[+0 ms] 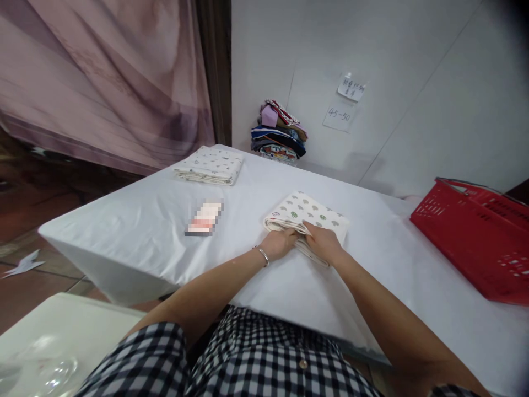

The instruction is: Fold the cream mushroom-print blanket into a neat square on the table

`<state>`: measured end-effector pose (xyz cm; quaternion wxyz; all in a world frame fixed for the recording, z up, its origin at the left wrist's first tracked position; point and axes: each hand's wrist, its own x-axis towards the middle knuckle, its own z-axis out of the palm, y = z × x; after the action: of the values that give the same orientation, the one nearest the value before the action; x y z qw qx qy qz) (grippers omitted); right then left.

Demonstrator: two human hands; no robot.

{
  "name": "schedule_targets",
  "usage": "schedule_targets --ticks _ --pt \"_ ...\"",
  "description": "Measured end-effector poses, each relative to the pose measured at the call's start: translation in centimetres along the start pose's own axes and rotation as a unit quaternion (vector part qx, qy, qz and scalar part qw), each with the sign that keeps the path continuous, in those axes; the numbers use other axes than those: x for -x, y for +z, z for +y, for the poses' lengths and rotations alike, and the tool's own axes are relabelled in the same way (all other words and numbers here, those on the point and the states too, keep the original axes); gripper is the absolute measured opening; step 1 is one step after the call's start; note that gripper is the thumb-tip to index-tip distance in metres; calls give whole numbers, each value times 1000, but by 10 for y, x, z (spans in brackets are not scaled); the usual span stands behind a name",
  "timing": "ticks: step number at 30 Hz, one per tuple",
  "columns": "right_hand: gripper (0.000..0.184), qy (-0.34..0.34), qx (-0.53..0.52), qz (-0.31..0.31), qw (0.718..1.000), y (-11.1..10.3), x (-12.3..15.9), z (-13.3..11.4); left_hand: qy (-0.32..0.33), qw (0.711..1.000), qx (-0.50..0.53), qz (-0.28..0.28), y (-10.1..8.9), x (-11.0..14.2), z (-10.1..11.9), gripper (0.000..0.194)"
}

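Observation:
A folded cream cloth (308, 212) printed with small green and grey shapes lies on the white-covered table (136, 231). My left hand (279, 242), with a bracelet on the wrist, grips the cloth's near edge with curled fingers. Right beside it, my right hand (324, 242) presses on the same near edge, fingers bent over the folded layers. Both hands touch each other at the cloth's front.
Another folded patterned cloth (210, 165) lies at the table's far left. A stack of colourful fabrics (279, 132) stands against the wall. A red plastic basket (479, 237) sits at the right. A small blurred-out object (204, 218) lies left of my hands. A pink curtain (107, 77) hangs at left.

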<state>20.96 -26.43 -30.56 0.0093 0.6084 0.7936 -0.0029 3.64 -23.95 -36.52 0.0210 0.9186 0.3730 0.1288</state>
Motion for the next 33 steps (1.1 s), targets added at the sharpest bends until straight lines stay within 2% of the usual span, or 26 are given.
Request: schedule_targets --ticks 2,9,16,20,24,29,33 --pt "45 -1 2 1 1000 0 0 -1 3 1000 -18 -3 -1 -1 2 23" --pt "46 -10 1 -2 1000 0 5 -2 15 999 -31 29 -3 2 4 27" --pt "48 -23 42 2 999 11 13 -13 36 998 -34 41 3 7 3 25" --pt "50 -28 51 8 998 13 13 -11 10 999 -31 27 4 9 7 25" --pt "50 -26 61 55 996 20 12 -7 -16 999 -29 13 3 13 11 25" --pt "50 -63 94 71 991 37 14 -9 -18 1000 -10 22 -1 19 12 25" --pt "52 -67 85 74 991 40 15 -8 -24 999 -2 29 -2 21 12 29"
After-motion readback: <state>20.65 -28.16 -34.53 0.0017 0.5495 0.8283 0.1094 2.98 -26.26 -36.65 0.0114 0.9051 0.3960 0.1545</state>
